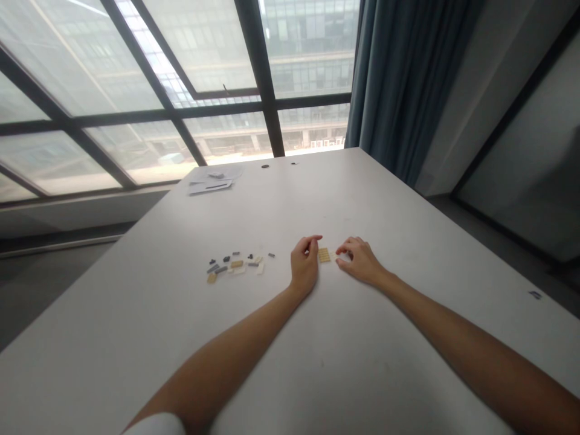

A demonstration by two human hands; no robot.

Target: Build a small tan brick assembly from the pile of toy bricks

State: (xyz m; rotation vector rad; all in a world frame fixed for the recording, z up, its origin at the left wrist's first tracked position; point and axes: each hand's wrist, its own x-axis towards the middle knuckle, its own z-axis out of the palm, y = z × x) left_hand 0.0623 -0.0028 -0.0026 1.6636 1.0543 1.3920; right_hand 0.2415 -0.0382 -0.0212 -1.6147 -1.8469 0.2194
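A tan studded building plate [324, 255] lies flat on the white table between my two hands. Against its left edge rests my left hand [305, 264], the fingers curled inward and one finger pointing right above the plate; what those fingers hold, if anything, is hidden. My right hand [360, 260] is on the other side, thumb and fingertips closing around a small white building plate [333, 256] that adjoins the tan one. This pale piece blends into the tabletop, so whether the two are joined cannot be made out.
Loose building bricks [237, 264] in tan, grey, black and white are scattered left of my hands. Papers [212, 181] lie at the table's far left corner. Two small dark items [265, 166] sit by the far edge, and a dark object [535, 295] lies near the right edge.
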